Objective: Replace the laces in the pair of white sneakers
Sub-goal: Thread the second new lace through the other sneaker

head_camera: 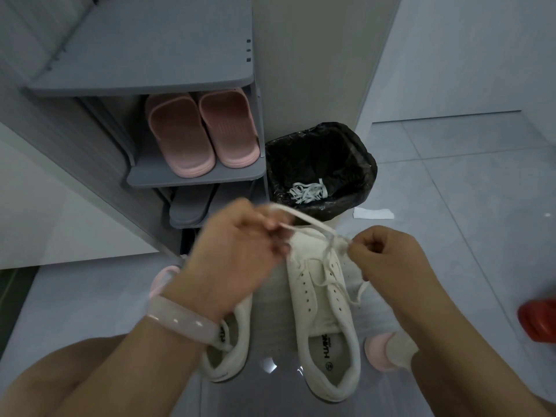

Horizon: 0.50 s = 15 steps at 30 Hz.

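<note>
Two white sneakers stand on the floor between my knees. The right sneaker (323, 311) is in full view, with a white lace (313, 222) threaded through its upper eyelets. My left hand (237, 245) pinches one end of that lace above the toe, blurred by motion. My right hand (388, 254) pinches the other end, just right of the eyelets. The left sneaker (225, 347) lies mostly under my left wrist; only its heel and collar show. A bundle of white old laces (308, 192) lies inside the black-lined bin (365, 164).
A grey shoe rack (192, 179) stands ahead at left with pink slippers (201, 136) and grey slippers (188, 209). A white paper scrap (373, 213) lies right of the bin. A red object (538, 322) sits at the right edge. I wear pink slippers (377, 353).
</note>
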Available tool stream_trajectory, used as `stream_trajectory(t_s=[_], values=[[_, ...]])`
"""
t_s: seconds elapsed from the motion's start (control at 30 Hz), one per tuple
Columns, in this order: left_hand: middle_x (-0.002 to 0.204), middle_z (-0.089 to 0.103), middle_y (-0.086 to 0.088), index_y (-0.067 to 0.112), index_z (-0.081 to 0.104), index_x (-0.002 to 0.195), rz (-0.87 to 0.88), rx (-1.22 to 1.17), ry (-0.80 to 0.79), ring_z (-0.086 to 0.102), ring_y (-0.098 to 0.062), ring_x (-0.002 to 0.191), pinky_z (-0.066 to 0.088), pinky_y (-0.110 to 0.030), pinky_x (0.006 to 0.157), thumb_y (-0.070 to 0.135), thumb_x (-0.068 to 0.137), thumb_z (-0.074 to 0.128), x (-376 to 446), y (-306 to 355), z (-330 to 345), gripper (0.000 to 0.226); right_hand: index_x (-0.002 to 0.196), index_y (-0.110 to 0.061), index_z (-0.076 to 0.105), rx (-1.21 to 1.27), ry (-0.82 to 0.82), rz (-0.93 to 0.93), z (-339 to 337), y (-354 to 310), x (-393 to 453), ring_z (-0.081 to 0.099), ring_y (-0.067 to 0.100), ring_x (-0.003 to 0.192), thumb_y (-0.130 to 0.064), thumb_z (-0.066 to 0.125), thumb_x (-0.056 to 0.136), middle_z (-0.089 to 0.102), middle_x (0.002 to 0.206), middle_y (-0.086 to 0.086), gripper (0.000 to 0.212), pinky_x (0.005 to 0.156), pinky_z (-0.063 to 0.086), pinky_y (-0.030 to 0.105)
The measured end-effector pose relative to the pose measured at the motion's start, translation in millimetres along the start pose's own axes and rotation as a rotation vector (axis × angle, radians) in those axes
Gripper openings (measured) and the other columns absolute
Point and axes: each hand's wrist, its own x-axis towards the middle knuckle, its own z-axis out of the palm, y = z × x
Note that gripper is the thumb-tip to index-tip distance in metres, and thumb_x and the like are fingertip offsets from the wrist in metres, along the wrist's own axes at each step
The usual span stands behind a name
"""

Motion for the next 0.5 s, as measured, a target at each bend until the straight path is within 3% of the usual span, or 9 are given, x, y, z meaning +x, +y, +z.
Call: stream_trajectory(t_s=[0.2, 0.23, 0.33, 0.4, 0.47, 0.5], values=[[0.066, 0.055, 0.004, 0.017, 0.053, 0.053, 0.307, -0.241, 0.175, 0.059, -0.012, 0.073, 0.042, -0.026, 0.086, 0.015, 0.065, 0.048, -4, 42, -28, 0.014, 0.066, -0.009, 0.059, -0.068, 0.038, 0.087, -7, 19, 3, 0.047, 0.014, 0.057, -0.009, 0.058, 0.08, 0.053, 0.057, 0.0, 0.015, 0.055, 0.038, 0.024], [0.071, 0.058, 0.004, 0.018, 0.055, 0.062, 0.322, -0.153, 0.225, 0.06, -0.013, 0.08, 0.044, -0.027, 0.088, 0.012, 0.071, 0.048, -4, 44, -31, 0.013, 0.066, -0.008, 0.059, -0.05, 0.04, 0.089, -7, 20, 3, 0.047, 0.015, 0.057, -0.008, 0.058, 0.081, 0.052, 0.057, 0.001, 0.015, 0.056, 0.039, 0.024], [0.096, 0.058, -0.001, 0.018, 0.055, 0.091, 0.224, 0.45, 0.368, 0.054, -0.017, 0.1, 0.043, -0.032, 0.09, 0.01, 0.09, 0.049, 5, 30, -35, 0.01, 0.068, -0.007, 0.06, 0.142, -0.017, 0.058, -6, 13, 0, 0.049, 0.01, 0.054, -0.005, 0.055, 0.084, 0.054, 0.058, 0.0, 0.017, 0.051, 0.044, 0.016], [0.117, 0.053, 0.003, 0.022, 0.047, 0.124, 0.147, 0.803, 0.377, 0.048, -0.016, 0.114, 0.04, -0.034, 0.097, 0.014, 0.091, 0.054, 10, 6, -32, 0.035, 0.07, -0.008, 0.061, 0.346, -0.096, 0.057, -5, 5, -2, 0.054, 0.009, 0.059, -0.004, 0.052, 0.088, 0.059, 0.061, -0.001, 0.02, 0.056, 0.049, 0.013], [0.13, 0.045, 0.004, 0.022, 0.035, 0.138, 0.306, 1.163, 0.403, 0.041, -0.014, 0.124, 0.033, -0.026, 0.1, 0.018, 0.088, 0.059, 10, -15, -28, 0.056, 0.072, -0.011, 0.062, 0.439, -0.155, 0.019, -4, 2, -3, 0.058, 0.008, 0.066, -0.005, 0.052, 0.089, 0.063, 0.065, -0.002, 0.021, 0.066, 0.052, 0.017], [0.128, 0.046, 0.004, 0.021, 0.04, 0.135, 0.465, 1.287, 0.399, 0.042, -0.014, 0.123, 0.031, -0.019, 0.096, 0.022, 0.086, 0.062, 10, -20, -26, 0.054, 0.072, -0.012, 0.062, 0.446, -0.174, -0.024, -3, 1, -4, 0.06, 0.007, 0.068, -0.004, 0.052, 0.089, 0.064, 0.067, -0.002, 0.021, 0.068, 0.052, 0.017]])
